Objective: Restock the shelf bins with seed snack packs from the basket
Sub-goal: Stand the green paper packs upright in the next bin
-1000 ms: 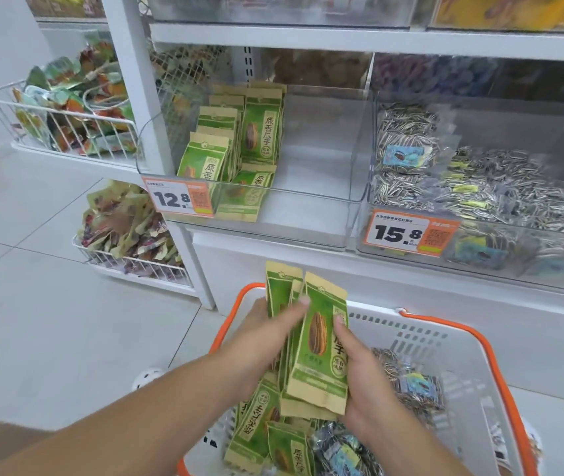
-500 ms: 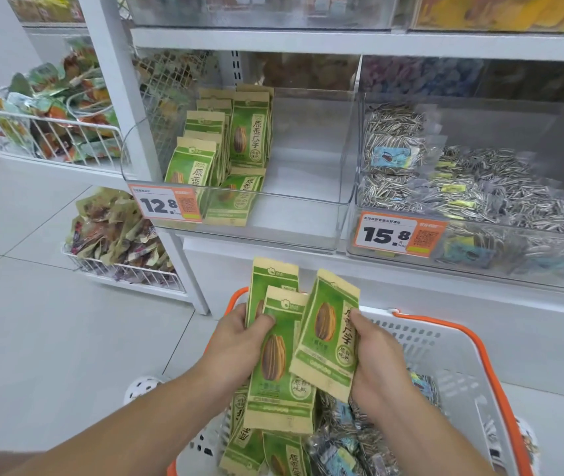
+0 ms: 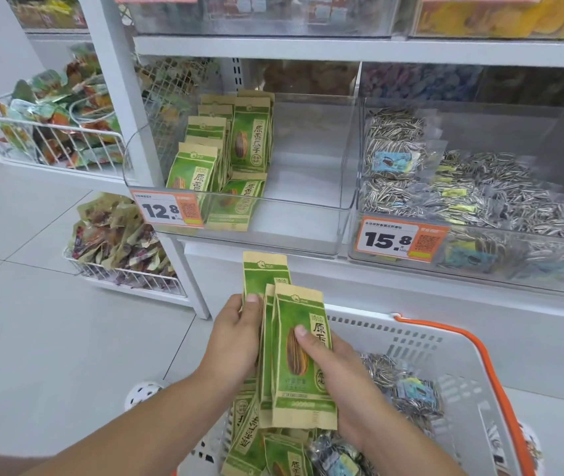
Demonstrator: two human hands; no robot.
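Note:
Both hands hold an upright stack of green seed snack packs (image 3: 299,369) above the white basket (image 3: 459,365) with orange rim. My left hand (image 3: 236,338) grips the stack's left side, thumb on the rear pack. My right hand (image 3: 335,379) grips the right side, thumb pressed on the front pack. More green packs (image 3: 256,438) and clear sunflower seed packs (image 3: 407,389) lie in the basket. The clear shelf bin (image 3: 311,201) tagged 12.8 holds several matching green packs (image 3: 225,156) at its left; its right half is bare.
A second clear bin (image 3: 548,266), tagged 15.8, holds clear packs of striped seeds. White wire baskets (image 3: 50,146) of mixed snacks hang at the left, one above the other. A white shelf post (image 3: 126,108) stands between them and the bins. Grey tiled floor lies at left.
The fanned packs have been squared into a tighter stack between my hands, and the right thumb now lies on the front pack. The view moved slightly closer to the shelf.

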